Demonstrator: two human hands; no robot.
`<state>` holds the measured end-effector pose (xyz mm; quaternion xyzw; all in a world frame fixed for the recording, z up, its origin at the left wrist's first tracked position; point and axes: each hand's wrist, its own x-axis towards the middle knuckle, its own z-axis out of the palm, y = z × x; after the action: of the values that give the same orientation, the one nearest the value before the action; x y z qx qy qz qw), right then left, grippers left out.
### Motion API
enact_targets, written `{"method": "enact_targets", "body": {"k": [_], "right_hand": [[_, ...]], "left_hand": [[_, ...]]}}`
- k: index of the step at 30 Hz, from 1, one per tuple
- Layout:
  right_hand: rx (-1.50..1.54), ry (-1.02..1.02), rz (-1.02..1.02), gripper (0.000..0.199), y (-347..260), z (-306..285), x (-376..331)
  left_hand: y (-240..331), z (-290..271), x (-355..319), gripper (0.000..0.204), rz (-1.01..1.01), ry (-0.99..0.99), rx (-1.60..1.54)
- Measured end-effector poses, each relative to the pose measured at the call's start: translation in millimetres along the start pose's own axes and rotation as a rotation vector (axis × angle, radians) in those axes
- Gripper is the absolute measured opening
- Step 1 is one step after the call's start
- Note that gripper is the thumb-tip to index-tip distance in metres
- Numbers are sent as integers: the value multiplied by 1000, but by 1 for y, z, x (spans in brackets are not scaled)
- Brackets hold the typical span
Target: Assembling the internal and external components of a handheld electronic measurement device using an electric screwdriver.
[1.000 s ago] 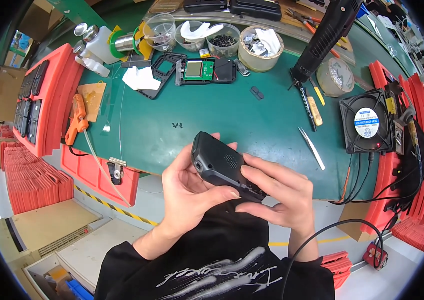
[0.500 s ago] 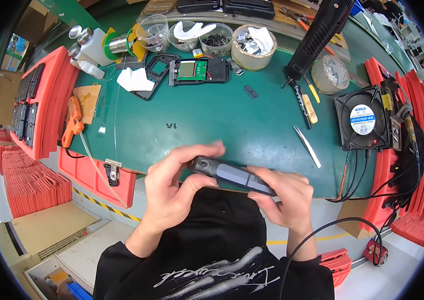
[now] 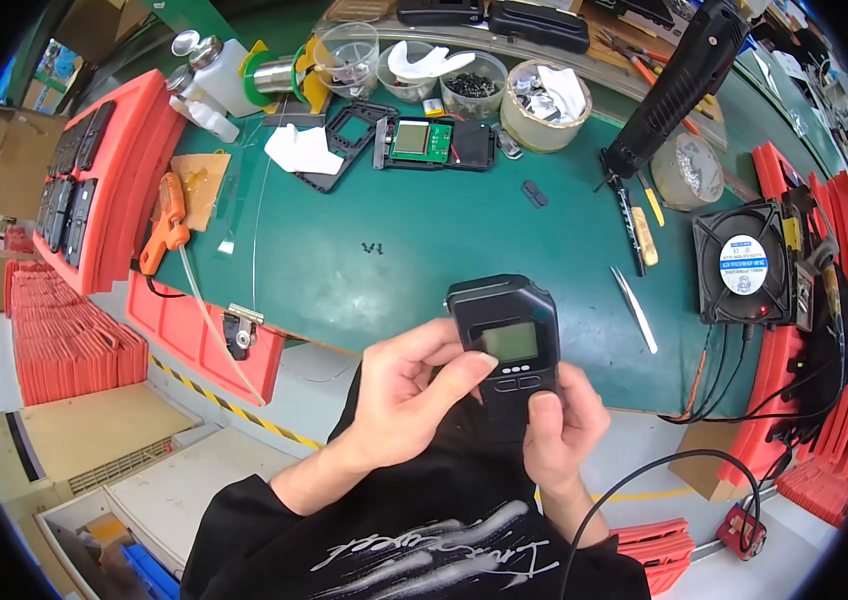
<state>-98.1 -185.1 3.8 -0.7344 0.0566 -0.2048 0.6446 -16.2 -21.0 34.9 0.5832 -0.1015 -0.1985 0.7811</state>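
Note:
Over the bench's front edge I hold a black handheld meter [image 3: 500, 305] with its screen side facing me and its top end pointing away. My right hand [image 3: 566, 430] is closed round its lower end, the thumb on the front. At its left side my left hand [image 3: 409, 395] is closed on it, with the thumb lying by the lower left corner of the screen [image 3: 511, 343]. The fingers behind the meter are partly hidden. Several small black screws [image 3: 372, 248] lie on the green bench top [image 3: 324, 290] beyond my left hand.
An opened device with a green circuit board [image 3: 421, 141] lies at the back. Tubs of small parts stand behind it, one a clear tub [image 3: 474, 88]. An electric screwdriver [image 3: 659, 105] hangs at right, near white tweezers [image 3: 634, 308] and a fan [image 3: 741, 262]. An orange glue gun [image 3: 170, 222] is at left.
The meter has turned from lying crosswise, side toward me, to pointing away with its screen showing. My left hand has shifted from its end to its side. The view has moved slightly.

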Motion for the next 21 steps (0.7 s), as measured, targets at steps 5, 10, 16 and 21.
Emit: {"method": "enact_targets", "body": {"k": [5,10,16,21], "right_hand": [[164,-164,202,21,5,-3,-5],[319,-281,379,32,-10,2,4],[214,-278,359,34,-9,-4,-4],[-376,-206,-40,25,-16,5,-6]], "left_hand": [[16,-6,2,23,-62,-33,91],[18,-4,2,21,-89,-24,55],[12,-12,-1,25,-63,-71,82],[13,6,-4,56,-108,-48,3]]}}
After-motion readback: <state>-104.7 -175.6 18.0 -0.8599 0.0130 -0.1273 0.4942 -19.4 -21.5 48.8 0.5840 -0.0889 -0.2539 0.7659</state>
